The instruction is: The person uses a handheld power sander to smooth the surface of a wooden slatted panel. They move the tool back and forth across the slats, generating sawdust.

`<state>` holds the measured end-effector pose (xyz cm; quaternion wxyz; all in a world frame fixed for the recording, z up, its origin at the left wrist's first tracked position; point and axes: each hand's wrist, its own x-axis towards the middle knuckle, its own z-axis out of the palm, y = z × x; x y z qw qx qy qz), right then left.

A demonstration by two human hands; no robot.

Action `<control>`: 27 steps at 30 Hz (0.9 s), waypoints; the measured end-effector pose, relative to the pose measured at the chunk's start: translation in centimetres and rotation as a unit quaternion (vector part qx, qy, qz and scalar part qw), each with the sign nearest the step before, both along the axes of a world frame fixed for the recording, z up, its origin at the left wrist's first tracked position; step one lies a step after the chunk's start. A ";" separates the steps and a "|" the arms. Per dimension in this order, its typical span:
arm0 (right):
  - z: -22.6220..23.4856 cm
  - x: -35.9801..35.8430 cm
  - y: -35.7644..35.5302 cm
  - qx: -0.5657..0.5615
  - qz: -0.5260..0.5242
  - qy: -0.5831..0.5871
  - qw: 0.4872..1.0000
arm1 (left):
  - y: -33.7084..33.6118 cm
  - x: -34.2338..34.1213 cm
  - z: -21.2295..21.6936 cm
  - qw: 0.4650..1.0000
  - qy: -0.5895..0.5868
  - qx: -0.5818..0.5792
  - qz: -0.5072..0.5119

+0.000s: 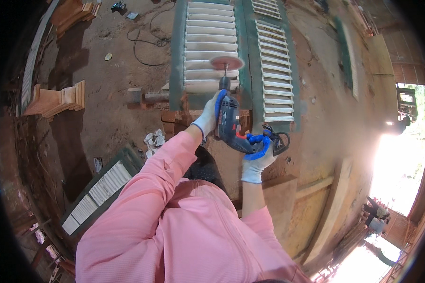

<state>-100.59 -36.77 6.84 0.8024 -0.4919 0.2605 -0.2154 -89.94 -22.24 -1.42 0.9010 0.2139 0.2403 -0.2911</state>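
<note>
A dark blue power drill [229, 120] with red details hangs over the near end of two louvred shutters. Fitted in its chuck is a round, reddish sanding disc [226, 63], its rim blurred. My left hand [208, 118], in a white glove with blue palm, wraps round the front of the drill body. Farther back, my right hand [259, 159], gloved the same way, grips the drill's handle. A looped black cord [281, 141] sits by its fingers. Below the disc lies the left shutter [177, 70], green-framed with whitish slats; beside it is the right shutter [275, 75].
Another louvred shutter [104, 188] lies at lower left. Carved wooden pieces [56, 100] stand on the left. A black cable [148, 42] winds over the dirt floor. Wooden boards [323, 212] lie at right, near a bright opening [401, 155]. Crumpled paper [154, 140] is left of my forearm.
</note>
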 end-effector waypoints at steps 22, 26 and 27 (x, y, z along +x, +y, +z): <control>0.8 -0.5 -0.4 -0.025 0.013 0.028 0.999 | -1.2 -2.1 -2.5 0.996 0.062 -0.059 0.009; 2.1 0.2 0.0 -0.062 0.028 0.028 0.997 | -1.1 -2.4 -1.7 0.996 0.053 -0.061 0.030; 2.6 0.4 0.0 -0.067 0.031 0.021 0.997 | -1.1 -2.4 -1.3 0.996 0.055 -0.059 0.035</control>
